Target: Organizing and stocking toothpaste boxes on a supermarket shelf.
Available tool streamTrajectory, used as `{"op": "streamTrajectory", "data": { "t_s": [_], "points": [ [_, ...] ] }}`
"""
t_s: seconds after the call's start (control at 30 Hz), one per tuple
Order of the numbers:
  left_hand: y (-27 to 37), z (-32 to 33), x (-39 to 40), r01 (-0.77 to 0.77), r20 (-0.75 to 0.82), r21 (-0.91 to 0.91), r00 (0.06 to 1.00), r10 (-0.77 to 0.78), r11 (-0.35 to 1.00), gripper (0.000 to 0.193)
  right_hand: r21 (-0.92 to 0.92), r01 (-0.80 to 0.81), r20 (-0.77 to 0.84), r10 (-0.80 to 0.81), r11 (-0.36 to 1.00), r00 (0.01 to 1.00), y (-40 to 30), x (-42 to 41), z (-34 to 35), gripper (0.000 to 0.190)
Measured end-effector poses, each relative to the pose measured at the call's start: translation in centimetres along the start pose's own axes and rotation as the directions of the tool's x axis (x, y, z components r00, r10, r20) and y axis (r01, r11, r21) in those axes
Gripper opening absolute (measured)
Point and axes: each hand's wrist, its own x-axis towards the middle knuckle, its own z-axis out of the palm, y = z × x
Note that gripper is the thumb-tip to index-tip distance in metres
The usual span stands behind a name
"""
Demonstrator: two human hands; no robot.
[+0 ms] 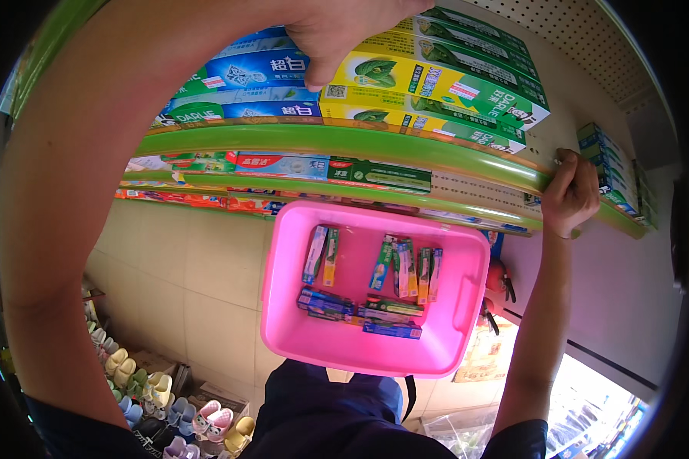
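Note:
My left hand (344, 34) reaches over stacked Darlie toothpaste boxes on the top shelf. Its thumb rests against the front where a blue toothpaste box (258, 69) meets a yellow and green toothpaste box (402, 80). Most of its fingers are cut off by the upper picture edge or hidden, so its grip is unclear. Farther right, my right hand (574, 189) is closed around the green shelf edge (379, 140). Below the shelves is a pink plastic tub (333, 358), with several toothpaste boxes (393, 267) lying in it, some side by side and some piled.
Lower shelves hold Colgate toothpaste boxes (379, 174) and other packets. More boxes (608, 166) stand at the top shelf's right end. Fire extinguishers (498, 278) are beside the tub. Several pairs of clogs (212, 419) sit at lower left, near cardboard boxes on the tiled floor (206, 258).

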Motion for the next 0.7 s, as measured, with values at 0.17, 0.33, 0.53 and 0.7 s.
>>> {"op": "streamTrajectory", "data": {
  "t_s": [0.17,0.33,0.53,0.7],
  "points": [
    [0.3,0.5,-1.0,-0.005,-0.105,0.025,0.994,0.008,1.0,0.122,-0.002,-0.013,0.006,0.013,1.0,1.0,0.0,0.0,-0.1,0.021],
    [0.0,0.2,-0.4,-0.029,-0.059,-0.016,0.998,0.028,0.999,0.121,0.006,-0.011,-0.004,0.011,1.0,1.0,-0.1,-0.1,-0.1,0.02],
    [-0.1,0.3,0.0,-0.064,-0.066,0.025,0.996,0.065,0.998,0.113,-0.003,-0.01,-0.001,0.01,1.0,1.0,-0.1,0.1,-0.1,0.017],
    [0.0,0.0,-0.5,-0.057,-0.056,-0.003,0.997,0.057,0.998,0.111,0.019,-0.01,-0.021,0.01,1.0,1.0,0.1,0.1,0.0,0.017]
  ]
}}
